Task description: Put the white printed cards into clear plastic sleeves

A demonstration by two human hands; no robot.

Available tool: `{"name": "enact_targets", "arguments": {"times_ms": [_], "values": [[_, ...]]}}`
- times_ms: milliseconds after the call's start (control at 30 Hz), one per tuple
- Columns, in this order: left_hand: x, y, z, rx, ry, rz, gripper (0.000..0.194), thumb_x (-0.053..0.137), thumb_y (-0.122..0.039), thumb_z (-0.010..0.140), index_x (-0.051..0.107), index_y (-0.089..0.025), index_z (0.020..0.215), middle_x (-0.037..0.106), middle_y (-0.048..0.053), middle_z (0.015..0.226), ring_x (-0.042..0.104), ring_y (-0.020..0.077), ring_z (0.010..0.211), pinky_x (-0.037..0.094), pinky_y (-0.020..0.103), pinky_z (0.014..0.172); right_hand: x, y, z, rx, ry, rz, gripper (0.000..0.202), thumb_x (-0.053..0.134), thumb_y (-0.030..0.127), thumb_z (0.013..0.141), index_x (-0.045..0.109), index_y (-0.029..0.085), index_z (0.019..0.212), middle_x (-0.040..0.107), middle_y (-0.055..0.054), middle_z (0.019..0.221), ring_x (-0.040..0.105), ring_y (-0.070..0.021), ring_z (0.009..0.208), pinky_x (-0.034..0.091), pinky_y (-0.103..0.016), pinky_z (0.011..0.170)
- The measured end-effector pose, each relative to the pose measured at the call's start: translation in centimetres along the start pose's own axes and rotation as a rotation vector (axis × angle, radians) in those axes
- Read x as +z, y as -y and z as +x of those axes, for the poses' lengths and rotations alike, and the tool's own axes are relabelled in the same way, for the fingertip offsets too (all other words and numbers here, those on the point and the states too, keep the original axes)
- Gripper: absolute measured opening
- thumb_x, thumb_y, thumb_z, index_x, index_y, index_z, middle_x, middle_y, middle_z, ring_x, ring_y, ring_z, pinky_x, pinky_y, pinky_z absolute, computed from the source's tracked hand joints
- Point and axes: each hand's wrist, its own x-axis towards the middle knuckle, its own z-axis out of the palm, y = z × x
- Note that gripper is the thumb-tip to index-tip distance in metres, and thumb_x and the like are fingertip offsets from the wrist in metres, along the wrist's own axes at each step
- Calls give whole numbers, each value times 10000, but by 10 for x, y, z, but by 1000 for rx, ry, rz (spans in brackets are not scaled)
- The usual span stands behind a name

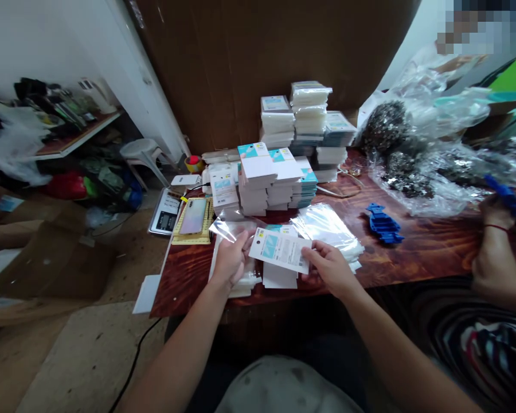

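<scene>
While the left hand [230, 261] is pinching a clear sleeve [225, 228] | right hand [334, 269] is gripping a printed card [279, 249] by one end, fingers closed, above the table [176, 289] | light edge pressure is avoiding creases

No words I can read. Card I hold [274, 251]: tiny dark print, yellow mark, small dark square in corner, all too small. Card standing beside piles [224, 189]: tiny print, also too small. Cards on top of front piles [254, 152]: yellow marks on blue, letters too blurry for me.
</scene>
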Motion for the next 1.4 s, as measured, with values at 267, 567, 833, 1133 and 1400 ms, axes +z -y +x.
{"name": "enact_targets", "arguments": {"times_ms": [267,567,833,1133,1400], "values": [[1,-8,-2,-163,44,22,245,642,-257,905,580,-138,1110,740,150,997,736,205,825,586,266,631,-12,6,4,-13,-70,-12,322,712,462,794,554,185,835,618,50,550,566,-108,372,364,-154,300],[1,-10,-4,-76,5,133,178,733,-200,825,638,-83,919,745,133,827,745,217,770,619,329,731,-37,21,-5,-2,25,-95,322,711,478,813,592,183,864,586,53,541,509,-87,351,384,-171,315],[-7,-11,-8,-92,26,254,320,792,-369,767,653,-95,856,726,89,746,724,179,662,614,281,650,-44,22,8,-71,116,-264,310,666,469,842,559,186,773,539,62,532,464,-66,355,291,-167,328],[-9,-15,-14,-164,100,316,303,813,-327,746,626,-126,873,702,46,766,710,168,677,624,286,605,-28,24,17,-239,-17,-378,271,617,450,839,582,190,774,503,71,524,396,-65,359,280,-196,341],[-12,-13,-14,-199,168,304,394,796,-321,767,638,-131,1073,730,125,1054,737,230,838,636,322,674,18,9,2,-148,5,-133,320,614,525,862,582,206,851,557,59,444,476,-113,328,352,-201,325]]}}
